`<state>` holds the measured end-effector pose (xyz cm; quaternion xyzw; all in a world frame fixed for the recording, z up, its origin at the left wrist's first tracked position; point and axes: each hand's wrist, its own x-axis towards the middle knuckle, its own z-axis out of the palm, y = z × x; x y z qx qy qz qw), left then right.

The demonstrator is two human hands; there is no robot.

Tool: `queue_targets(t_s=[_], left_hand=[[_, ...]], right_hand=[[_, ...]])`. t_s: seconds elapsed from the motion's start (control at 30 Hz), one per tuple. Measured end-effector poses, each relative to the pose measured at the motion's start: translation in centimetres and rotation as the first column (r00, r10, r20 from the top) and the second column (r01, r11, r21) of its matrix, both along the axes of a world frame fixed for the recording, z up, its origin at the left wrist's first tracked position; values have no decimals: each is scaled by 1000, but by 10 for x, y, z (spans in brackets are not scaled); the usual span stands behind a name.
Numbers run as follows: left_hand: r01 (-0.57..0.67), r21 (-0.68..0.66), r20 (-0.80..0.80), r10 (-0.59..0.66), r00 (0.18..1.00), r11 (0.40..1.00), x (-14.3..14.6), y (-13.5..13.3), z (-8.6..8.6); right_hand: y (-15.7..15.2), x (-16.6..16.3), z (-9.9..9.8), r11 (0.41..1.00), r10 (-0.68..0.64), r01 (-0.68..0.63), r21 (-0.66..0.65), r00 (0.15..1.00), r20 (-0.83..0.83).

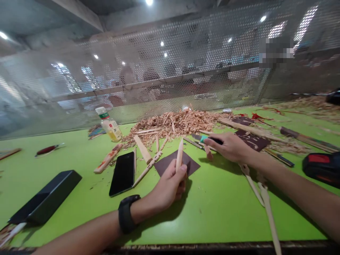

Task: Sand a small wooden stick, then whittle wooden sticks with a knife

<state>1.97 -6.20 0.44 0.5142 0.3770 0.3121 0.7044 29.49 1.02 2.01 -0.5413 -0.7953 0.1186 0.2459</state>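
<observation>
From where I stand I count two hands over the green counter point(212, 216), both closed around something. The left hand point(168, 186) grips one pointed stick point(180, 156), tip up, in front of a dark square sheet point(191, 165). The right hand point(235, 147) grips one knife point(204, 139), its blade turned left; a small wood piece point(208, 153) shows just below the fingers.

I see one phone point(122, 173), one bottle point(110, 125) leaning to one side in my view, and one red-handled tool point(47, 150) lying over to the left. Two more dark sheets lie past the right hand, one partly under a long wooden strip point(247, 128).

The roomiest bare stretch runs between the two forearms down to the near edge; another lies between the phone and the black box point(57, 196) at lower left. A carved wood piece point(269, 212) beneath the right forearm juts over that near edge.

A wide heap of shavings point(175, 122) fills the space beyond the hands, with a perforated screen point(170, 81) behind it. On the right, a black-and-red object point(322, 168) crowds that side.
</observation>
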Motion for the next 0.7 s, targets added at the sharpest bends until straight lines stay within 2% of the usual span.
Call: queue_targets(t_s=[0.13, 0.33, 0.6, 0.7], left_hand=[[-45, -1, 14, 45, 999, 999, 0, 7, 1], [-40, 6, 7, 40, 999, 999, 0, 4, 1], [-35, -10, -64, 35, 997, 999, 0, 7, 5], [17, -31, -73, -19, 997, 999, -1, 4, 6]], right_hand=[[-18, -30, -2, 976, 215, -216, 7, 974, 65], [-25, -41, -7, 960, 280, -278, -37, 956, 89], [-17, -35, -14, 968, 236, -247, 39, 956, 176], [-1, -13, -19, 993, 115, -119, 19, 984, 135]])
